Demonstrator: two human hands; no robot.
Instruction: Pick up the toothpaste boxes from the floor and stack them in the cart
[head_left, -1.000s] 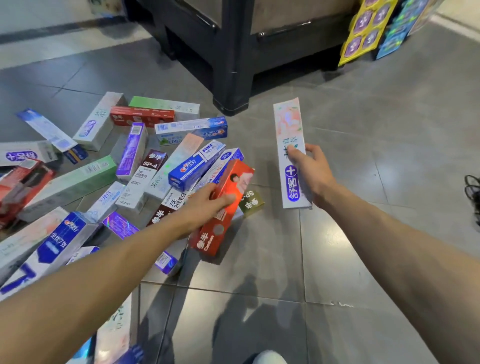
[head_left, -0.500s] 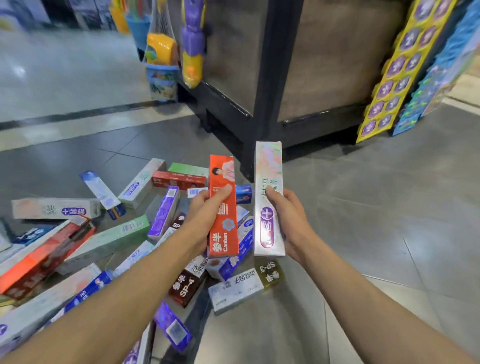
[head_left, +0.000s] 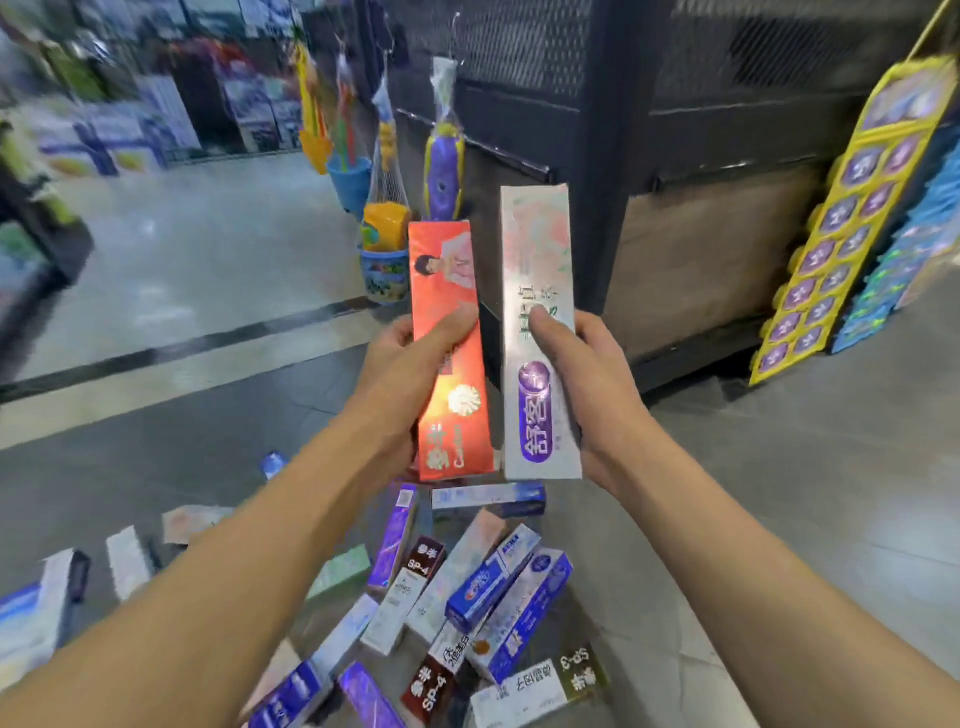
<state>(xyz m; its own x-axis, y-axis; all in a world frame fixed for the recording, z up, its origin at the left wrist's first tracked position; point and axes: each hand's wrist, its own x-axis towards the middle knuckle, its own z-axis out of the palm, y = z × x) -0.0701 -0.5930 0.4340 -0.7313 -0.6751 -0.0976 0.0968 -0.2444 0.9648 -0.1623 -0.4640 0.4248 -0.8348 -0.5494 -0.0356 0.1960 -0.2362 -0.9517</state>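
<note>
Head view: an orange-red toothpaste box (head_left: 451, 353) is gripped upright in the left hand (head_left: 410, 374), thumb curled across its face. A silver-white toothpaste box (head_left: 540, 332) is held the same way in the right hand (head_left: 582, 384), just beside the first and apart from it. Many more toothpaste boxes (head_left: 467, 587) are scattered below on the grey tiled floor (head_left: 779, 493). A dark mesh-sided cart (head_left: 675, 156) is seen behind.

Grey tiled floor (head_left: 779, 493), dark stripe (head_left: 182, 353) crossing at 9 o'clock. Black mesh display stand (head_left: 675, 130) at 12–1 o'clock. Yellow hanging strip (head_left: 841, 228) of purple packs at 3 o'clock, blue strip (head_left: 904, 249) just beside it. Netted beach toys (head_left: 387, 228) and purple toy (head_left: 444, 171) hanging at 11 o'clock. Blurred shelves (head_left: 130, 119) at 10 o'clock.
</note>
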